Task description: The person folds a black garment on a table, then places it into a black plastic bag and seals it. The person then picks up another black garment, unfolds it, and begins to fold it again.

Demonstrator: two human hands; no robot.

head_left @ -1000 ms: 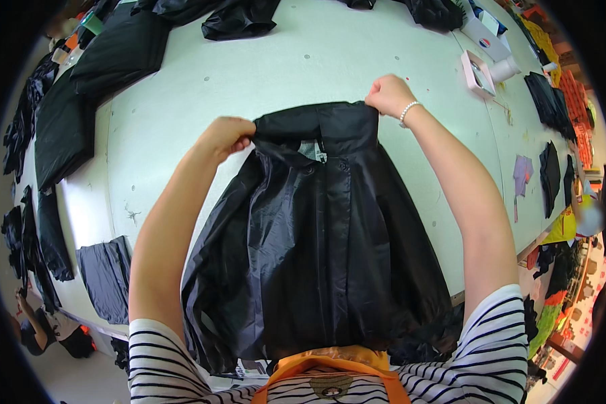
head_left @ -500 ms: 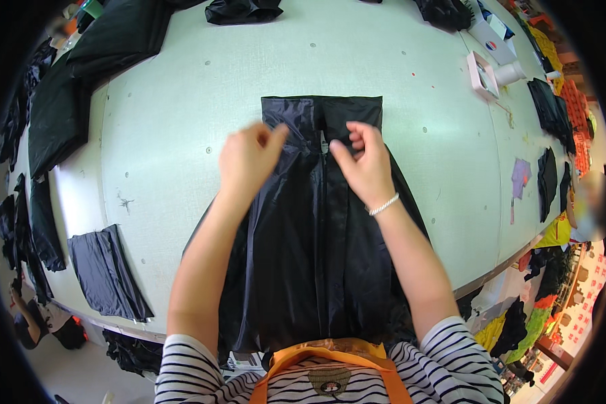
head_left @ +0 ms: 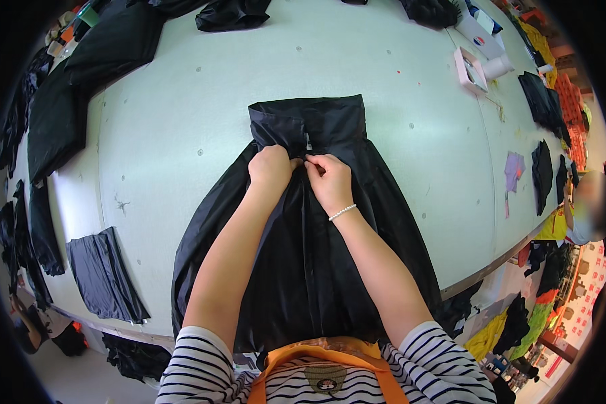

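Note:
A shiny black garment [head_left: 303, 269] lies flat in front of me, its wide collar-like band [head_left: 330, 114] pointing away and its flared body reaching toward my waist. A seam or closure runs down its middle. At the top of that line shows a small pale piece [head_left: 309, 143], perhaps a zipper pull or tag. My left hand [head_left: 271, 168] is closed on the cloth just left of the seam, below the band. Beside it my right hand [head_left: 330, 180] pinches the fabric at the seam. The fingertips of both hands nearly meet and partly hide what they grip.
The garment lies on a pale green table [head_left: 438, 168]. A folded dark cloth stack [head_left: 106, 276] sits at the near left, with large black bundles [head_left: 57, 121] behind it. Toward the far right are a pink tray [head_left: 470, 71], a white cup [head_left: 497, 66] and a purple cloth scrap [head_left: 514, 170].
Both hands have come down and inward from above the garment and now grip it at the seam. The band has shifted and creased.

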